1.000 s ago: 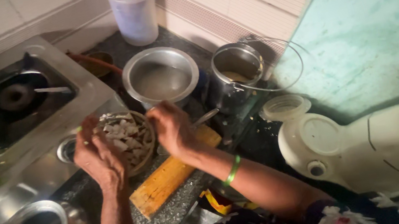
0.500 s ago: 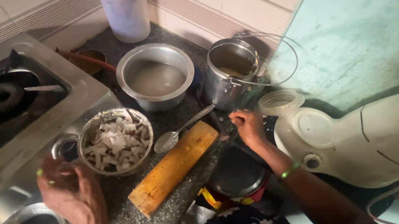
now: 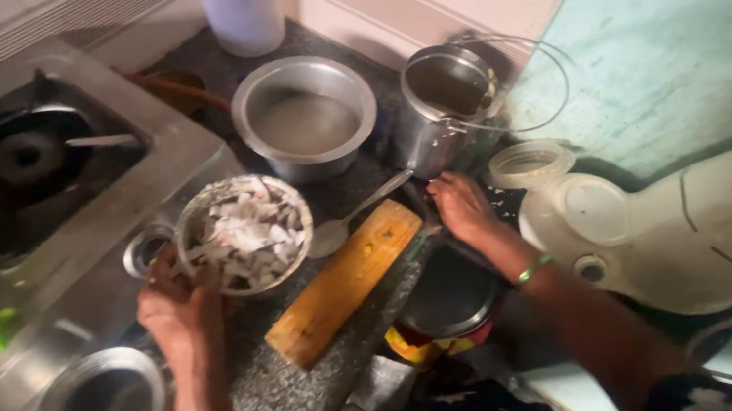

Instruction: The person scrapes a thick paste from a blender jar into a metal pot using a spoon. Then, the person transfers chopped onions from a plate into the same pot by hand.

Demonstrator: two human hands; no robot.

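- Now the left hand [image 3: 182, 313] grips the near rim of the steel bowl [image 3: 243, 233] of chopped pieces, fingers curled — left of the wooden board [image 3: 344, 281].
- Likely light, stiff, slippery — best held under the rim.
- Right hand [image 3: 462, 207] rests spread, right of the board, holding nothing.

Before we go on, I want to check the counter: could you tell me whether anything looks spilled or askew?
Small pale bits lie scattered on the dark counter beside the right hand, like spillage. The wooden board sits slanted, one corner at the counter's edge. Otherwise, the bowl of chopped pieces at the left hand looks steady.
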